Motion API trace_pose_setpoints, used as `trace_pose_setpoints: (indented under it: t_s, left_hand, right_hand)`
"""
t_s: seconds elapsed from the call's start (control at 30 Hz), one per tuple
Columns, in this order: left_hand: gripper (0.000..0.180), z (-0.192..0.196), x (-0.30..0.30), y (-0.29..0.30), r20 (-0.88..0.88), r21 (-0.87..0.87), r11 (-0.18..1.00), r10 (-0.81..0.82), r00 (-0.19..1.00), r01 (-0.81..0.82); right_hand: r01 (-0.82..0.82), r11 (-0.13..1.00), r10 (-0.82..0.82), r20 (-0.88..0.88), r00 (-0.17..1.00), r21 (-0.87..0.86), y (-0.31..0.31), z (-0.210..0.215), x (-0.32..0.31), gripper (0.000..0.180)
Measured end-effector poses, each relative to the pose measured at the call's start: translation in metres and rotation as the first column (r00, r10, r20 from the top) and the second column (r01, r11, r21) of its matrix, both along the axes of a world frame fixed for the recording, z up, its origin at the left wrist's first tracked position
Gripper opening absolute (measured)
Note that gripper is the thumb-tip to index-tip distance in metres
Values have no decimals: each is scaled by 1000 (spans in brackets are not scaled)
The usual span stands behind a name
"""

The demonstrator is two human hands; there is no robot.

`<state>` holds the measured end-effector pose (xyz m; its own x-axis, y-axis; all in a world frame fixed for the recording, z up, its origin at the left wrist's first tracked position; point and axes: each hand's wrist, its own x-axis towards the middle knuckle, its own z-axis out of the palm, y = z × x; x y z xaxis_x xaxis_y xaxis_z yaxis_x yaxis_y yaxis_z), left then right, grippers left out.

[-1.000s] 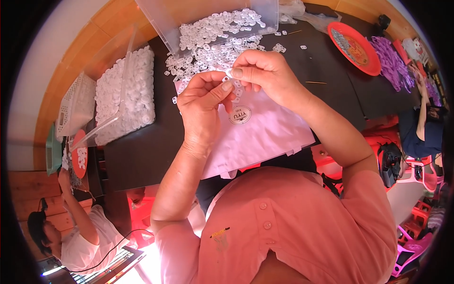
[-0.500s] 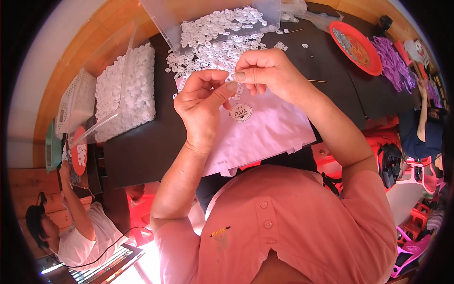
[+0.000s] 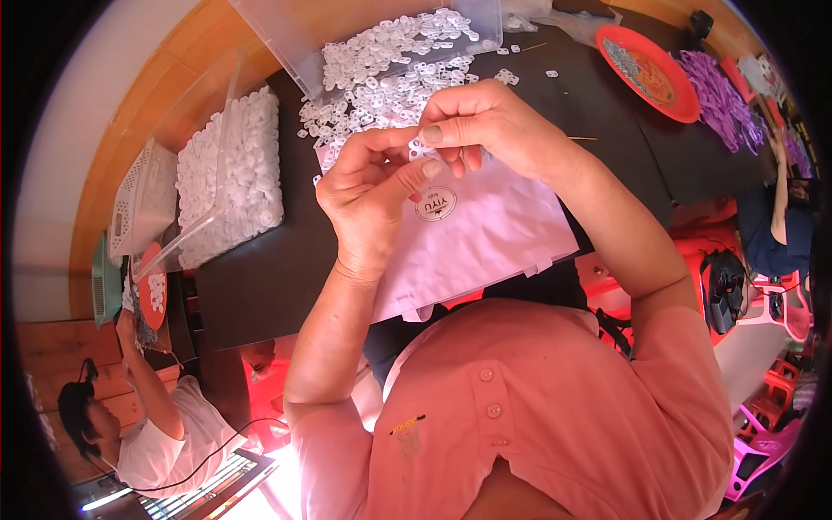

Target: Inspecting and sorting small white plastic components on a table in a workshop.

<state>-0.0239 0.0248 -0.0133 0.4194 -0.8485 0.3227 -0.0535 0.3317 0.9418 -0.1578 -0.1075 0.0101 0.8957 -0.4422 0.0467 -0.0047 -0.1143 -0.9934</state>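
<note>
My left hand [image 3: 368, 191] and my right hand [image 3: 490, 126] meet in front of me above a pink cloth bag [image 3: 503, 225] with a round printed emblem. The right thumb and forefinger are pinched together; whatever they grip is too small to make out. My left fingers are curled, their tips against the right fingertips, with the left thumb lowered a little from them. What the left fingers hold is hidden. A white piece with holes shows just below the fingertips, but I cannot tell if it is held. Behind the hands lies a pile of small white holed pieces [image 3: 364, 111].
A clear plastic bin [image 3: 295, 52] on its side spills the white pieces. To the left stands a clear box [image 3: 195, 234] of white round parts. At right are a red plate [image 3: 685, 102] of small metal parts and purple ribbons [image 3: 715, 100]. Co-workers [image 3: 178, 425] sit on both sides.
My left thumb has moved down and away from the right fingertips. The hands stay together over the bag, and the view has shifted slightly.
</note>
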Motion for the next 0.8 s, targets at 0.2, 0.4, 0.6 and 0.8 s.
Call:
trace_pose_setpoints:
  t_s: [0.2,0.4,0.6,0.8]
  left_hand:
    - [24,-3,1,0,10,23,1000,-18,1000,18]
    - [25,-5,3,-4,-42,2,1000,5,999,-5]
    - [28,-5,0,-4,-2,-26,1000,-11,1000,11]
    - [30,-7,1,-3,130,-80,997,-9,991,20]
  right_hand:
    - [-57,998,57,13,998,-30,-2,-4,-1,21]
    - [-9,1000,9,17,1000,25,2,-1,0,21]
    - [-24,1000,24,33,999,-7,0,-1,-3,20]
    - [-59,998,59,7,998,22,-2,1,-5,21]
